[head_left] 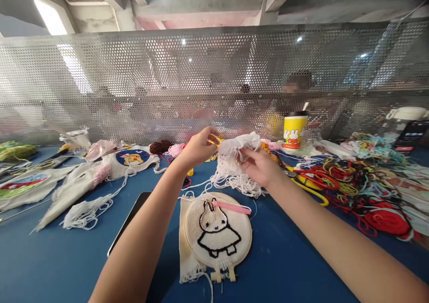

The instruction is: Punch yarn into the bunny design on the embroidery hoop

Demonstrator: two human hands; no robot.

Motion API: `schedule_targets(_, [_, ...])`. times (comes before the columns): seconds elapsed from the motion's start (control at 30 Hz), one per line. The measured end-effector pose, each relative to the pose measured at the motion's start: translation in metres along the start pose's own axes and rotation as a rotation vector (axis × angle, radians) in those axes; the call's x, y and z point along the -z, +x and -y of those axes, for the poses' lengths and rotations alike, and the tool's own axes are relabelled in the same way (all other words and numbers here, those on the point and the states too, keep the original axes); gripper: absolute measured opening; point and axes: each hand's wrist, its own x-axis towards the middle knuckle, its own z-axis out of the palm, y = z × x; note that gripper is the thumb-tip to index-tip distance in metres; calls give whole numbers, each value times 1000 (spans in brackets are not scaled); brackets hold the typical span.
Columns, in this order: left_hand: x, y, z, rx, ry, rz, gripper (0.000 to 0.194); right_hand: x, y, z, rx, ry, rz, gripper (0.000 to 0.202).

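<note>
Right hand (260,163) grips white yarn (231,171), left hand (203,145) half-curled beside it, can't tell if holding; looks like strand-picking, next move likely calls for separating strands.

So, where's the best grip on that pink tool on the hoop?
I'd probably take the pink tool around its middle, from above and the right: it lies across the hoop, one end near its right edge, the other by the rabbit's ears.

Right hand (256,162) holds loose white yarn bundle (231,171). Left hand (203,144), fingers curled, sits at its 10 o'clock. At 6 o'clock: white cloth with black rabbit outline (219,240), round wooden hoop; slim pink tool (233,207) on top.
</note>
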Motion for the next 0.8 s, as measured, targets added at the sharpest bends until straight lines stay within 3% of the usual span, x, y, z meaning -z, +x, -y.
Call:
schedule_targets(0.17, [-10, 3, 20, 57, 201, 243, 13, 4, 5, 28, 92, 51, -107, 20])
schedule_targets(0.37, [-49, 10, 47, 49, 218, 393, 22, 7, 8, 49, 160, 47, -198, 26])
schedule_targets(0.47, [-68, 11, 54, 33, 176, 386, 23, 10, 9, 56, 191, 24, -224, 27])
schedule_targets(0.6, [-88, 12, 55, 26, 148, 255, 25, 13, 9, 58, 210, -38, -216, 24])
schedule_targets(0.7, [-97, 12, 54, 38, 157, 161, 27, 9, 5, 56, 220, -101, -176, 19])
schedule_targets(0.8, [-101, 11, 54, 53, 171, 142, 24, 1, -2, 58, 241, -229, -108, 12])
